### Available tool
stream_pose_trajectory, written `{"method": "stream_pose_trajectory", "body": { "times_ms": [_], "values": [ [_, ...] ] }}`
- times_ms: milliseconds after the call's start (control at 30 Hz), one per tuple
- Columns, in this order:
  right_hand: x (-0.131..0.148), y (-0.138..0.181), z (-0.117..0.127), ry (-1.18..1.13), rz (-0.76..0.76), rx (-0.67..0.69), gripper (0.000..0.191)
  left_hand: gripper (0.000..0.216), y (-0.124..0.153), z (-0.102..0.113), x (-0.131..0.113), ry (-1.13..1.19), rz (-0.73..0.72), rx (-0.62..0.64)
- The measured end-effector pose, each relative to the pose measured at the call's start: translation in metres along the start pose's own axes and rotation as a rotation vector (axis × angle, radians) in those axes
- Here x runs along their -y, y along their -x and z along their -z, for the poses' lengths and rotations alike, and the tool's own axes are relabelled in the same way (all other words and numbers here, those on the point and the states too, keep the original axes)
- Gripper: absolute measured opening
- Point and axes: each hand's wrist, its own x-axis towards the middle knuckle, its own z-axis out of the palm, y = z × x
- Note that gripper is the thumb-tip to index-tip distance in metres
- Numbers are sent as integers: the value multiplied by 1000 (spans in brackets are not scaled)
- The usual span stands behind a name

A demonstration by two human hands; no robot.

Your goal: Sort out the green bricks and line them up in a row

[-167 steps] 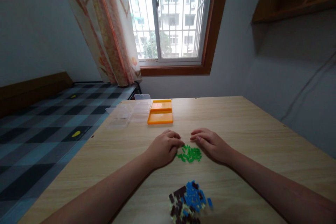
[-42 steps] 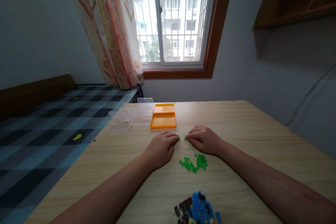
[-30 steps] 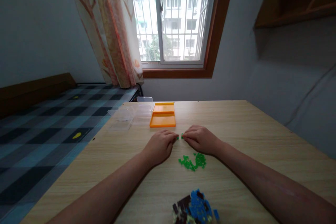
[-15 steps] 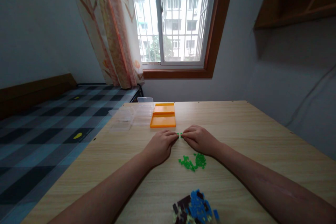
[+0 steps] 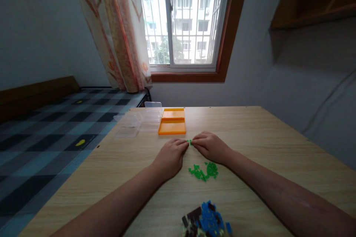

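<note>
My left hand (image 5: 171, 156) rests low over the wooden table, its fingers pinched on a small green brick (image 5: 188, 141). Facing it, my right hand (image 5: 210, 147) pinches another small green piece (image 5: 191, 142). The two pieces sit almost end to end; whether they touch is too small to make out. Just below the hands lies a loose pile of tiny green bricks (image 5: 212, 170). Closer to me is a mixed heap of blue bricks (image 5: 209, 217) with dark brown and pale ones, partly cut off by the lower edge.
An orange two-part tray (image 5: 172, 132) lies open beyond my left hand. Left of it stand clear plastic boxes (image 5: 129, 127). The wooden table (image 5: 264, 163) reaches toward the window wall, and a bed with a checked cover (image 5: 58, 129) adjoins on the left.
The gap between the two green pieces has narrowed as my hands come slightly closer together. The view has shifted very slightly; the piles and tray stay in place.
</note>
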Motion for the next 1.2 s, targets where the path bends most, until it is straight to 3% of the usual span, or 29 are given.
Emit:
{"method": "stream_pose_trajectory", "body": {
  "times_ms": [1200],
  "values": [
    [-5,0,0,5,14,-3,21,42,-2,-3,4,3,8,-7]
  ]
}}
